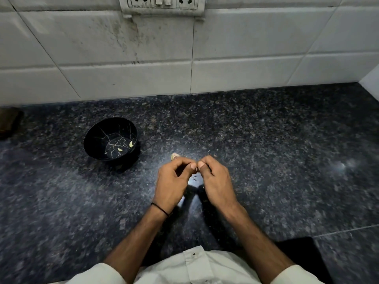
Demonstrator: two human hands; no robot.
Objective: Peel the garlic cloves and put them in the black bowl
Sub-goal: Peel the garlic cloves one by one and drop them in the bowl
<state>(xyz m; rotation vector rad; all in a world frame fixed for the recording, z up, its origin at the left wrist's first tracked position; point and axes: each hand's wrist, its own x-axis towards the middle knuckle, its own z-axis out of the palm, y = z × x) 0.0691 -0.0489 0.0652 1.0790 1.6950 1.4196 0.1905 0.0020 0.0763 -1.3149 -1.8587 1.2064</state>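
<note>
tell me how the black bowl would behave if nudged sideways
Probably light: the black bowl looks thin, holding only two peeled cloves. Likely slides rather than tips on the glossy countertop, being wide and low.

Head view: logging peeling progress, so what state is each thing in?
black bowl: upright, holds two peeled cloves.
peeled cloves: lying loose on its bottom.
garlic clove: pinched between both thumbs, mostly hidden.
left hand: fingers curled, pinching the garlic clove.
right hand: fingers curled, pinching the garlic clove.
garlic piece beyond left hand: partly hidden, held or not unclear.
</note>
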